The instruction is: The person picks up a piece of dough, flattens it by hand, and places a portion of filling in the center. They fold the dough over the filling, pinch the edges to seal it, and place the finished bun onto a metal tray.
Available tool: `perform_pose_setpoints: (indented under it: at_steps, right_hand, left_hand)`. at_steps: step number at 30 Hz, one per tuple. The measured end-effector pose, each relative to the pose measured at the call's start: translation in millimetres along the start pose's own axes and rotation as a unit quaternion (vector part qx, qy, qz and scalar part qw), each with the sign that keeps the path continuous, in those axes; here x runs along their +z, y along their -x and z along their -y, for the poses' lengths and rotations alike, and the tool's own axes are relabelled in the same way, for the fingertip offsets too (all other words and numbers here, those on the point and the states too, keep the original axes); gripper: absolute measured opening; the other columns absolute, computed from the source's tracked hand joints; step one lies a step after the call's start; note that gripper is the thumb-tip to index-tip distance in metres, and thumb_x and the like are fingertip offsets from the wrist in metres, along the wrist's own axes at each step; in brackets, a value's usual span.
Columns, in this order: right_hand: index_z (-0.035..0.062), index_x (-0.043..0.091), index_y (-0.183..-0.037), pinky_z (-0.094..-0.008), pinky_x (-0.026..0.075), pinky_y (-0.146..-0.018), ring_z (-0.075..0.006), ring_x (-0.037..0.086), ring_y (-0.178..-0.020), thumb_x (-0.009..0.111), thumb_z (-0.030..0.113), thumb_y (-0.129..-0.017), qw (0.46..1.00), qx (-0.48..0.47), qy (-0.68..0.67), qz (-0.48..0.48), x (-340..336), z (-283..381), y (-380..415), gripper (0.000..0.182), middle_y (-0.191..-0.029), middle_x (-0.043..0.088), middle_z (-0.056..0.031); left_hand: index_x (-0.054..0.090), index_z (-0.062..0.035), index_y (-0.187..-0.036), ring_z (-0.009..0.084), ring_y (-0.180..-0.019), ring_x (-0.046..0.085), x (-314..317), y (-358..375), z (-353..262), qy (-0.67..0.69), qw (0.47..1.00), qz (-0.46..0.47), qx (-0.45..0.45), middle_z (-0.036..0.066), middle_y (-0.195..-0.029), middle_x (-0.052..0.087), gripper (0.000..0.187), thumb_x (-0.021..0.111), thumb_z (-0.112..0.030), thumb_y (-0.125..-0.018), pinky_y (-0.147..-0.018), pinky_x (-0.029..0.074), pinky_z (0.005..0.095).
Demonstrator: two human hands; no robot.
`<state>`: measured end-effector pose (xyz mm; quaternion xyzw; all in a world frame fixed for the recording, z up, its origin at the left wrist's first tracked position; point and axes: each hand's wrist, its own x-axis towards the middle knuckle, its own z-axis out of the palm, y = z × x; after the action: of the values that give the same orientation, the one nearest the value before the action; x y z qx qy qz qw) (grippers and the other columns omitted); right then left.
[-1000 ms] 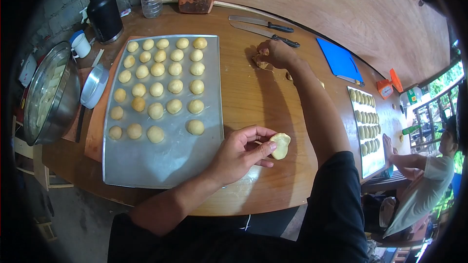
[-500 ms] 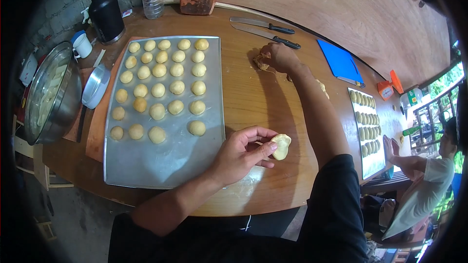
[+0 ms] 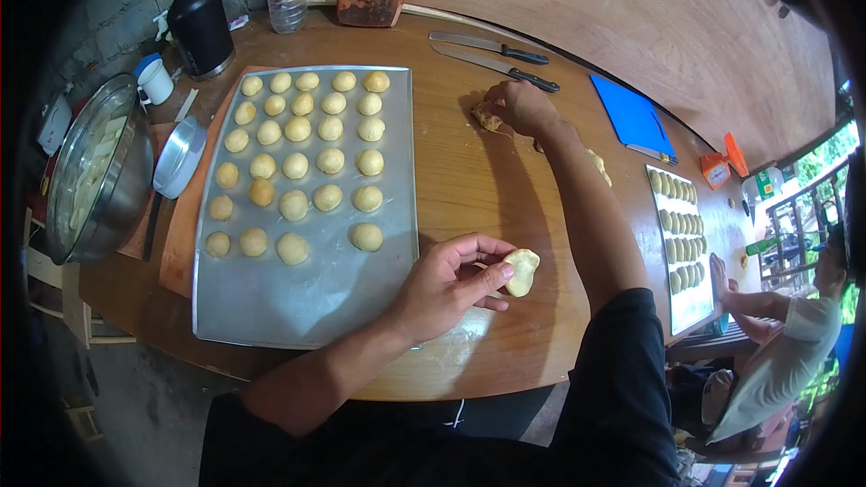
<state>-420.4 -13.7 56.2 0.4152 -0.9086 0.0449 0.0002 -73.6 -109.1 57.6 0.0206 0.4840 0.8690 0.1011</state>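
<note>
A small flattened, cupped piece of pale dough (image 3: 522, 273) is pinched between the thumb and fingers of my left hand (image 3: 451, 281), just off the tray's right edge. My right hand (image 3: 525, 108) reaches across the table, its fingertips pressed into a lump of brown sticky filling (image 3: 488, 118). The fingers partly hide that lump. Left of both hands lies a metal tray (image 3: 361, 302) with rows of round dough balls (image 3: 295, 165). Some pale dough (image 3: 599, 167) shows behind my right forearm.
Two knives (image 3: 496, 68) lie beyond my right hand, near a blue board (image 3: 631, 115). At right, a co-worker (image 3: 776, 334) reaches toward a second tray (image 3: 690, 307) of dough pieces. A steel bowl (image 3: 135, 189), black jug (image 3: 198, 27) and plastic bottle (image 3: 285, 4) stand at left.
My right fingers have shifted slightly at the brown filling. My left hand keeps its hold on the dough piece. The whole view has moved a little.
</note>
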Motion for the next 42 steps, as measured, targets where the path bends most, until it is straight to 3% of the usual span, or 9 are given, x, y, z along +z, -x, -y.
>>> perform_pose_setpoints:
  at_steps: [4, 11, 14, 19, 26, 32, 35, 40, 42]
  right_hand:
    - [0.0141, 0.081, -0.114, -0.046, 0.061, -0.097, -0.0331, 0.077, -0.11, 0.075, 0.042, -0.099, 0.997, 0.078, 0.02, 0.019, -11.6, 21.6, 5.8, 0.033, -0.108, 0.082, -0.0138]
    - [0.0156, 0.081, -0.117, -0.0461, 0.061, -0.098, -0.034, 0.076, -0.112, 0.073, 0.042, -0.1, 0.989, 0.138, 0.054, -0.002, 2.2, 30.1, -4.8, 0.032, -0.116, 0.081, -0.0139]
    - [0.0187, 0.081, -0.118, -0.0459, 0.061, -0.096, -0.0327, 0.077, -0.111, 0.07, 0.036, -0.102, 0.991, 0.131, 0.031, 0.004, -0.5, 19.0, -2.0, 0.026, -0.113, 0.081, -0.0124]
    - [0.0215, 0.081, -0.117, -0.0458, 0.061, -0.091, -0.0323, 0.077, -0.104, 0.066, 0.029, -0.104, 1.0, -0.002, 0.0, -0.007, -3.8, 3.5, 8.9, 0.021, -0.105, 0.082, -0.0095]
    - [0.0164, 0.08, -0.119, -0.045, 0.061, -0.09, -0.0334, 0.078, -0.1, 0.069, 0.027, -0.101, 0.998, -0.031, 0.051, -0.032, 6.7, -7.7, 5.2, 0.023, -0.103, 0.082, -0.0126]
    - [0.0059, 0.079, -0.118, -0.0412, 0.062, -0.085, -0.0269, 0.079, -0.093, 0.078, 0.02, -0.098, 0.979, 0.029, -0.158, -0.126, 19.9, -25.0, 10.2, 0.024, -0.103, 0.082, -0.0174]
    - [0.0026, 0.078, -0.118, -0.0341, 0.06, -0.075, -0.0183, 0.074, -0.086, 0.08, 0.024, -0.101, 0.944, 0.123, -0.288, -0.104, 18.5, -29.6, 10.3, 0.028, -0.097, 0.08, -0.0092]
    - [0.0008, 0.075, -0.118, -0.029, 0.058, -0.07, -0.0132, 0.071, -0.083, 0.082, 0.021, -0.101, 0.806, 0.122, -0.564, -0.131, -9.2, -12.9, 38.9, 0.027, -0.095, 0.077, -0.0046]
    - [0.0005, 0.074, -0.119, -0.0283, 0.058, -0.07, -0.0124, 0.071, -0.085, 0.081, 0.02, -0.101, 0.803, 0.116, -0.571, -0.126, -37.8, 16.5, 73.1, 0.027, -0.097, 0.078, -0.0049]
  left_hand:
    - [0.067, 0.0035, -0.134, 0.0154, -0.109, 0.074, 0.8, 0.4, -0.2, 0.005, 1.0, 0.004, -0.003, 0.012, -0.122, 0.074, 0.029, 0.066, -0.015, -0.111, -0.087, 0.068, 0.032]
    - [0.067, 0.0039, -0.134, 0.0156, -0.109, 0.074, -0.2, -0.1, -1.2, -0.005, 1.0, 0.001, 0.007, 0.012, -0.122, 0.074, 0.03, 0.066, -0.016, -0.111, -0.087, 0.068, 0.0321]
    - [0.066, 0.0049, -0.135, 0.0172, -0.11, 0.074, -0.7, -0.2, -0.7, -0.002, 1.0, 0.003, 0.005, 0.013, -0.123, 0.074, 0.031, 0.066, -0.014, -0.11, -0.088, 0.069, 0.0336]
    - [0.066, 0.0044, -0.135, 0.0155, -0.11, 0.073, -0.5, 0.4, 1.0, 0.012, 1.0, 0.001, 0.007, 0.012, -0.124, 0.074, 0.032, 0.067, -0.016, -0.11, -0.087, 0.068, 0.0318]
    - [0.066, 0.0045, -0.136, 0.0151, -0.109, 0.074, -0.9, 0.0, 2.9, 0.011, 1.0, 0.007, 0.011, 0.012, -0.124, 0.074, 0.033, 0.067, -0.016, -0.11, -0.088, 0.068, 0.031]
    - [0.067, 0.0029, -0.135, 0.0147, -0.108, 0.073, 0.0, 0.0, 3.0, 0.006, 1.0, 0.0, 0.015, 0.011, -0.124, 0.074, 0.031, 0.067, -0.015, -0.11, -0.088, 0.067, 0.0309]
    - [0.065, 0.0016, -0.136, 0.0163, -0.112, 0.072, -0.3, -0.9, 1.2, 0.011, 1.0, -0.005, 0.013, 0.01, -0.127, 0.072, 0.03, 0.067, -0.013, -0.11, -0.092, 0.067, 0.0338]
    - [0.058, -0.0024, -0.143, 0.0194, -0.118, 0.07, -7.3, -3.6, 6.5, 0.079, 0.996, -0.041, -0.012, 0.011, -0.13, 0.069, 0.034, 0.064, -0.012, -0.111, -0.095, 0.065, 0.038]
    - [0.058, -0.0025, -0.143, 0.0197, -0.117, 0.07, -6.3, -2.8, 4.8, 0.094, 0.994, -0.058, -0.005, 0.011, -0.131, 0.069, 0.035, 0.064, -0.012, -0.111, -0.095, 0.065, 0.0385]
